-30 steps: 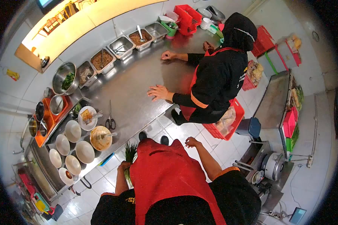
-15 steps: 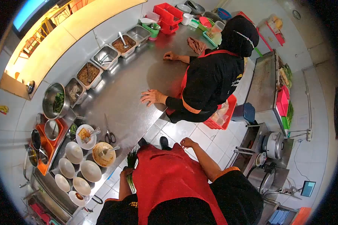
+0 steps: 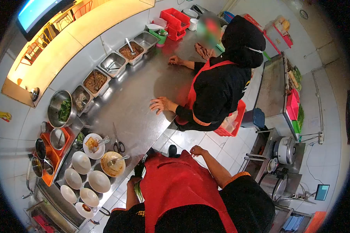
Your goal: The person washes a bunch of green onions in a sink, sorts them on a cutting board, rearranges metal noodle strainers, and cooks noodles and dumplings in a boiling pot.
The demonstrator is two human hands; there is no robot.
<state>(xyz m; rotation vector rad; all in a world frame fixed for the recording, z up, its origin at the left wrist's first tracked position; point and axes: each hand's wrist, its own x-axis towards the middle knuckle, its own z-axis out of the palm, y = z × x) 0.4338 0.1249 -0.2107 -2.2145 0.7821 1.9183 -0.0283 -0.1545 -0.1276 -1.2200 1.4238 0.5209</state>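
A bunch of long, thin green stalks was gripped in the left hand, its fingers closed around them, beside the near edge of a grey, shiny metal tabletop and the left side of a red cloth apron. The right hand was raised at the apron's other side, its fingers bent inward; whether anything was pinched there could not be told. White floor tiles were seen beyond it.

Near the left hand, a shallow round plate smeared with orange-brown sauce was set on the tabletop, with a metal utensil laid across it. A pair of scissors with black handles was placed just beside it, and a white plate holding orange food scraps was placed on its other side. Six white oval bowls were grouped further left, one of them marked inside with brown residue.

Along the wall, a large round steel bowl of green leaves was followed by a row of five rectangular steel containers, some filled with brown food. At the tabletop's far side stood a co-worker in black clothing and a red apron; one of the co-worker's hands was rested on the metal with fingers spread.
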